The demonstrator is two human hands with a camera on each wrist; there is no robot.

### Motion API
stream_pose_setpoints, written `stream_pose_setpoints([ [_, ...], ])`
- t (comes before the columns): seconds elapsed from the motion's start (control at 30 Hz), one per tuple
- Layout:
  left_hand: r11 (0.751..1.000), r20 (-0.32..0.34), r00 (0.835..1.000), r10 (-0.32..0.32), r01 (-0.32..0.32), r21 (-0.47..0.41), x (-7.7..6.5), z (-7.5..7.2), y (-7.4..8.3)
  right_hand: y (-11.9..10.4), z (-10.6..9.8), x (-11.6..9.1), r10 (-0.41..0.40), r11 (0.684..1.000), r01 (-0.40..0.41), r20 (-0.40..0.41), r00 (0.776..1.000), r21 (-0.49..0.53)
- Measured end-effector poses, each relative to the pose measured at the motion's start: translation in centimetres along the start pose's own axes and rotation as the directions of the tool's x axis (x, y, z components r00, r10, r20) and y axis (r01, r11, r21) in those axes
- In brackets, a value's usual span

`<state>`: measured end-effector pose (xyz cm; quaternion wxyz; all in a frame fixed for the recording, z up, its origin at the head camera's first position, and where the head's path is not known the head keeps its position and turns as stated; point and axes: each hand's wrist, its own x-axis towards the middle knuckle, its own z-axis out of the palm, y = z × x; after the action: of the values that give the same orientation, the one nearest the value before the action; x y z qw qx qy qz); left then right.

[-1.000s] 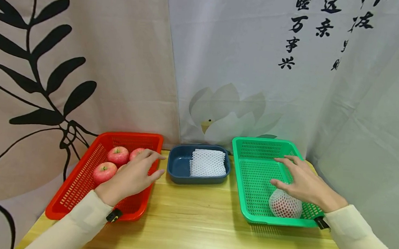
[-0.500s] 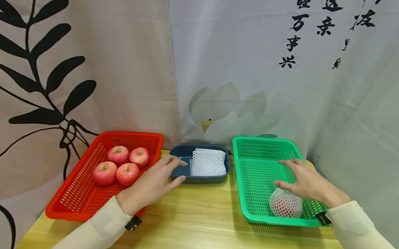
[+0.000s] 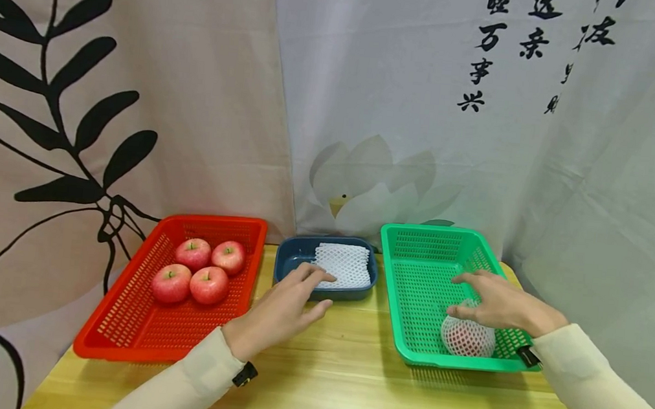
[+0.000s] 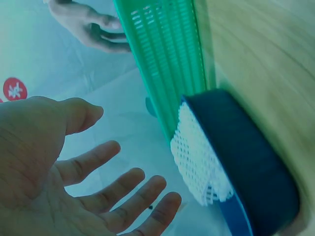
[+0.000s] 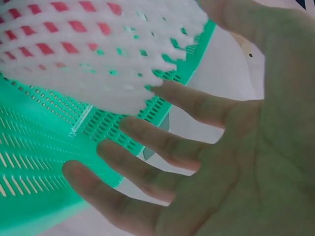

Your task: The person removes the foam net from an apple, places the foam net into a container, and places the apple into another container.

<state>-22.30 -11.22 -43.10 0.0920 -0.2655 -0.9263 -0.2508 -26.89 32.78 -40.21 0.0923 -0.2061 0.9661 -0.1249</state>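
My left hand (image 3: 283, 311) hovers at the front of a dark blue tray (image 3: 296, 254), its fingers loosely extended and holding nothing. White foam fruit nets (image 3: 341, 263) lie in the tray's right part; whether they are one or a stack I cannot tell. In the left wrist view the fingers stay apart from the foam net (image 4: 194, 157). My right hand (image 3: 502, 304) is over the green basket (image 3: 392, 301), fingers spread and relaxed. Below it sits an apple in a white foam net (image 3: 468, 337). The right wrist view shows the fingertips close to the net's loose end (image 5: 147, 64); contact is unclear.
A red basket (image 3: 119, 316) with several red apples (image 3: 209, 285) stands on the left. All containers rest on a wooden table (image 3: 335, 380). Behind hangs a printed cloth curtain (image 3: 372, 91), which also runs along the right side.
My left hand has moved right, from above the red basket to the front of the blue tray, uncovering the apples. The right hand has barely moved.
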Motion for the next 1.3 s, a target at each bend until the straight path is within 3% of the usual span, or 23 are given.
stream_pose_setpoints([
  [0.6,0.996,-0.014,0.996,0.094,-0.094,-0.013,0.5,3.3,2.5,-0.5,0.5,0.6,-0.012,1.000,0.011,0.114,0.993,0.008],
  [0.73,0.995,0.006,0.995,0.101,-0.101,-0.004,0.6,4.1,2.9,-0.5,0.8,0.8,-0.023,1.000,0.022,0.165,0.986,0.003],
  [0.97,0.993,0.019,0.993,0.117,-0.117,0.024,0.7,5.6,4.0,-0.7,1.3,0.9,0.034,0.999,-0.031,0.259,0.965,-0.017],
  [1.3,0.991,0.043,0.990,0.131,-0.132,0.029,1.0,7.8,5.6,-1.1,1.8,1.4,0.044,0.999,-0.045,0.310,0.950,-0.005],
])
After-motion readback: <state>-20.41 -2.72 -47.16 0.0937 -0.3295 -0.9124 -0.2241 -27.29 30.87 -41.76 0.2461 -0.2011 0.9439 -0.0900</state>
